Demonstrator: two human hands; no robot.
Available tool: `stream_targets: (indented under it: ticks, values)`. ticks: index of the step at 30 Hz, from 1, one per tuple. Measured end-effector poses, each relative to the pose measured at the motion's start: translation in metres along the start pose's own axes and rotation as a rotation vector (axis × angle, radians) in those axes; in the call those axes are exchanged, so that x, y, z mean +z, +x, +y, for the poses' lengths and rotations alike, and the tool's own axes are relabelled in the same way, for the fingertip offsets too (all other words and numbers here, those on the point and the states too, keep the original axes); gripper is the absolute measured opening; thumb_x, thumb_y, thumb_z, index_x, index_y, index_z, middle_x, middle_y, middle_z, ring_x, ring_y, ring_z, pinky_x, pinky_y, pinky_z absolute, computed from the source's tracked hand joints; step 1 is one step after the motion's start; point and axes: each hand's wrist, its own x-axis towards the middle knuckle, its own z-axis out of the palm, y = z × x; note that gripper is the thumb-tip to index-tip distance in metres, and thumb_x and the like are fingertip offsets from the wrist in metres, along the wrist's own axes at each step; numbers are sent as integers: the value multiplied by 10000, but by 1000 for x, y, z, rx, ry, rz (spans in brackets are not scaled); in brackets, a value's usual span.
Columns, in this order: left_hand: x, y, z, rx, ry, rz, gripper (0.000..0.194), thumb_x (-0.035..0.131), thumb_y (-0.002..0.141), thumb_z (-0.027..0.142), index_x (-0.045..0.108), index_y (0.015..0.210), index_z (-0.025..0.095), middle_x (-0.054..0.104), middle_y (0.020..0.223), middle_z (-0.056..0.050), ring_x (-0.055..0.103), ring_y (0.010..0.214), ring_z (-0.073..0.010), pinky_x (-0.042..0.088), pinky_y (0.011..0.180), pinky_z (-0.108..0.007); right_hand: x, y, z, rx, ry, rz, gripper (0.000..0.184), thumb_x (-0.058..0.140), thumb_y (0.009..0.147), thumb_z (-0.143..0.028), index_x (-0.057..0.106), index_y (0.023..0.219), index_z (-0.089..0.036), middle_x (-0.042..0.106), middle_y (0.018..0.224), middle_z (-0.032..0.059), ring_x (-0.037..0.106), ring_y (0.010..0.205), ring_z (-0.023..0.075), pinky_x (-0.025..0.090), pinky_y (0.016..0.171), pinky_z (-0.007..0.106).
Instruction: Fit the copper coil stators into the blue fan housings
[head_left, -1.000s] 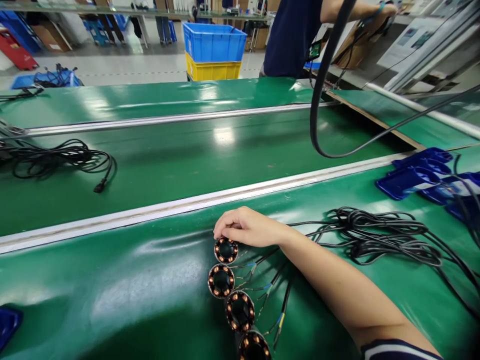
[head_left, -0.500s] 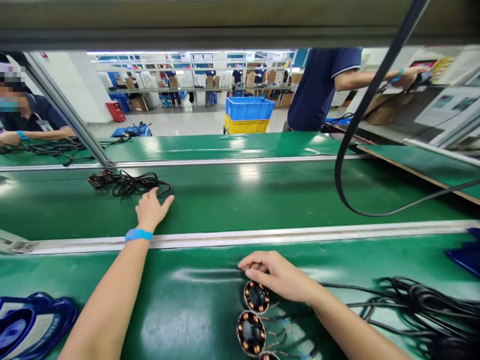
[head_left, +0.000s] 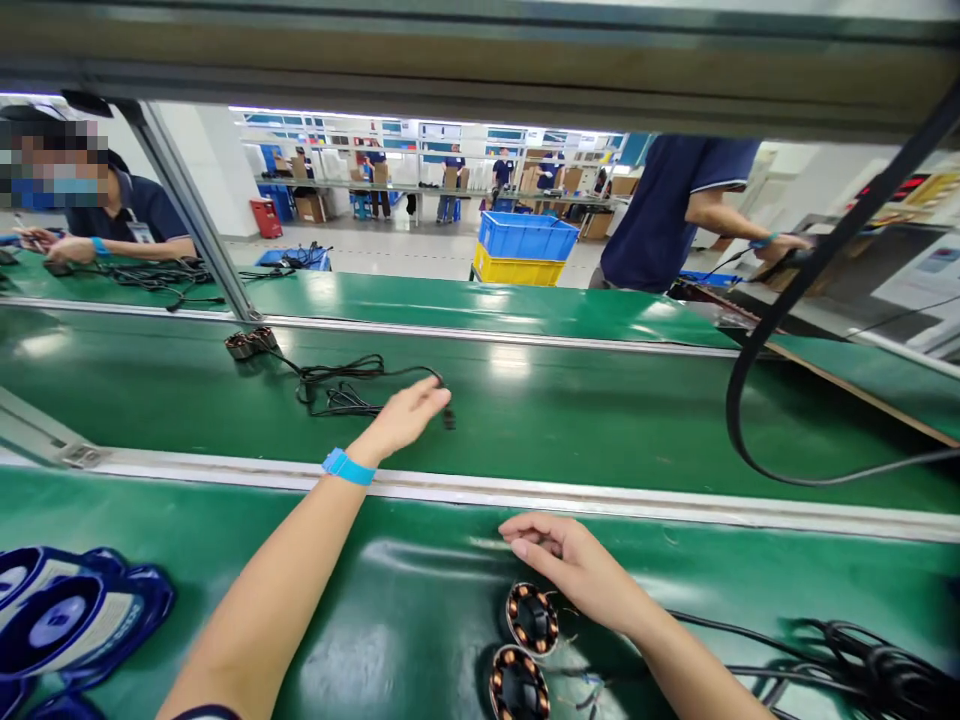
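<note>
The left hand (head_left: pixel 401 420) is stretched out over the green belt (head_left: pixel 570 420), fingers open, and it seems to touch the black cable (head_left: pixel 341 385) near its plug end, though the view there is not clear. This cable lies loosely coiled on the belt, with two small coil parts (head_left: pixel 251 343) at its far end. On the near side of the belt, the right hand (head_left: pixel 574 565) rests half open on the bench (head_left: pixel 390 600), holding nothing, just beside a round copper coil (head_left: pixel 532 618).
</note>
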Motion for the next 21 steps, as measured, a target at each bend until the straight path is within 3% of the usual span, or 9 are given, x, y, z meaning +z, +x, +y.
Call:
stream_targets:
  ticks: [2, 4, 6, 8, 11, 14, 17, 19, 21]
  values:
    - [-2, -11, 16, 115, 10, -129, 495, 431, 1021, 606, 729, 1079, 216, 745, 982, -45, 700, 938, -187, 557, 859, -276, -4, 2, 1, -37, 20, 103, 430, 643, 939, -609, 722, 1098, -217, 715, 1050, 81, 637, 988, 276, 491, 916, 400]
    - [-8, -19, 21, 158, 59, -193, 485, 499, 987, 624, 743, 874, 221, 727, 835, -16, 685, 795, -169, 548, 769, -260, -10, 7, -5, -88, -23, 204, 402, 615, 959, -601, 719, 1039, -222, 715, 1027, 76, 633, 975, 274, 480, 920, 403]
    - [-15, -22, 14, 120, 140, -143, 416, 485, 1026, 521, 735, 931, 203, 727, 885, -24, 679, 816, -168, 547, 805, -297, -15, 19, -19, -166, -133, 269, 361, 581, 987, -564, 717, 998, -229, 716, 1007, 63, 630, 956, 264, 474, 898, 393]
    - [-21, -21, -1, 22, 254, -16, 314, 478, 1049, 395, 691, 1125, 178, 712, 1083, -67, 671, 991, -200, 534, 940, -392, -15, 43, -37, -254, -299, 288, 302, 557, 1014, -488, 718, 997, -233, 721, 1025, 49, 634, 969, 251, 472, 899, 378]
    - [-21, -19, -24, -98, 444, 107, 283, 562, 1018, 328, 631, 1231, 156, 650, 1231, -109, 613, 1162, -256, 476, 1061, -521, -6, 102, -65, -299, -572, 255, 206, 551, 1037, -340, 709, 1095, -221, 719, 1138, 39, 632, 1078, 234, 460, 980, 364]
    - [-11, -21, -35, -69, 580, 74, 270, 620, 991, 293, 633, 1224, 157, 650, 1219, -92, 602, 1194, -260, 492, 1060, -516, 12, 174, -80, -255, -689, 224, 260, 574, 1039, -268, 652, 1271, -180, 677, 1278, 72, 592, 1208, 260, 422, 1079, 399]
    - [2, -22, -35, -15, 683, 30, 258, 622, 990, 281, 632, 1211, 148, 657, 1178, -86, 620, 1151, -247, 537, 998, -473, 35, 235, -82, -194, -728, 210, 464, 598, 1033, -261, 501, 1469, -134, 555, 1454, 140, 498, 1354, 297, 385, 1144, 432]
    - [9, -22, -32, 17, 732, 5, 230, 620, 992, 277, 641, 1180, 145, 663, 1138, -79, 635, 1096, -231, 552, 963, -450, 47, 261, -79, -138, -752, 195, 580, 640, 1006, -247, 422, 1529, -123, 501, 1492, 183, 474, 1383, 318, 395, 1143, 444]
    - [13, -21, -29, 52, 758, -14, 211, 617, 992, 272, 645, 1159, 147, 662, 1126, -72, 634, 1081, -223, 552, 954, -437, 51, 273, -74, -76, -772, 185, 585, 680, 964, -215, 461, 1497, -110, 516, 1438, 223, 546, 1298, 348, 453, 1081, 458]
